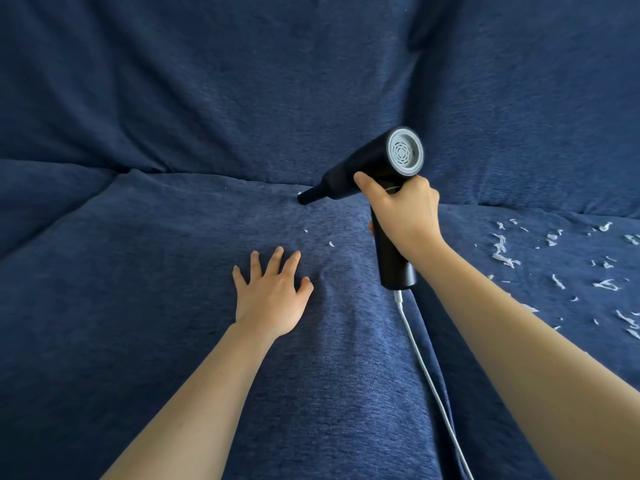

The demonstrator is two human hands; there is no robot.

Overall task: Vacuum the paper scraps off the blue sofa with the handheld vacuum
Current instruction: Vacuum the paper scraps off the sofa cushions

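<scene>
My right hand (403, 216) grips the handle of a black handheld vacuum (367, 168) with a grey rear vent. Its narrow nozzle (306, 196) points down-left at the crease where the blue sofa seat (173, 323) meets the backrest. My left hand (273, 292) rests flat on the seat cushion with fingers spread. A few tiny white paper scraps (331, 243) lie between the nozzle and my left hand. Several larger white scraps (554, 268) are scattered over the right seat cushion.
A white cable (426, 372) runs from the bottom of the vacuum handle down across the seat to the lower edge. The sofa backrest (242, 81) fills the top of the view. A seam between the two seat cushions runs under my right forearm.
</scene>
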